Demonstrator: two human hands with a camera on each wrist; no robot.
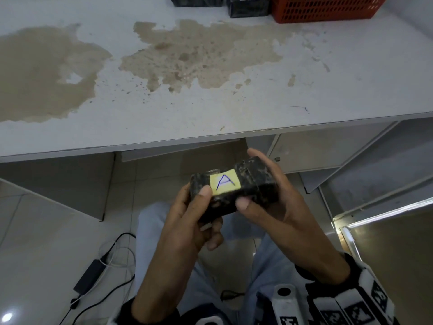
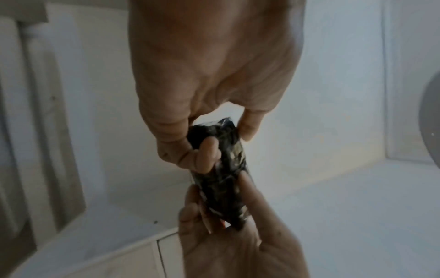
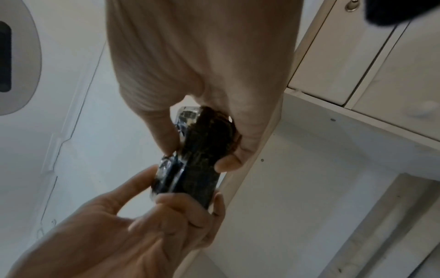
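I hold a black mottled block [image 1: 255, 184] with both hands, below the table's front edge and above my lap. A yellow sticker [image 1: 223, 182] with a blue letter A faces up on it. My left hand [image 1: 208, 218] grips the block's left end, thumb on top beside the sticker and fingers curled beneath. My right hand [image 1: 247, 177] grips the right end, thumb on the near side and fingers over the far side. In the left wrist view the left hand [image 2: 226, 141] pinches the block [image 2: 221, 169]. In the right wrist view the right hand [image 3: 197, 150] clasps the block [image 3: 200, 169].
A white table [image 1: 328, 78] with large brown stains spreads ahead. At its back edge stand a red basket [image 1: 328, 8] and black boxes [image 1: 248, 7]. A power adapter with cables [image 1: 89, 277] lies on the tiled floor at left. A cabinet [image 1: 316, 148] stands at right.
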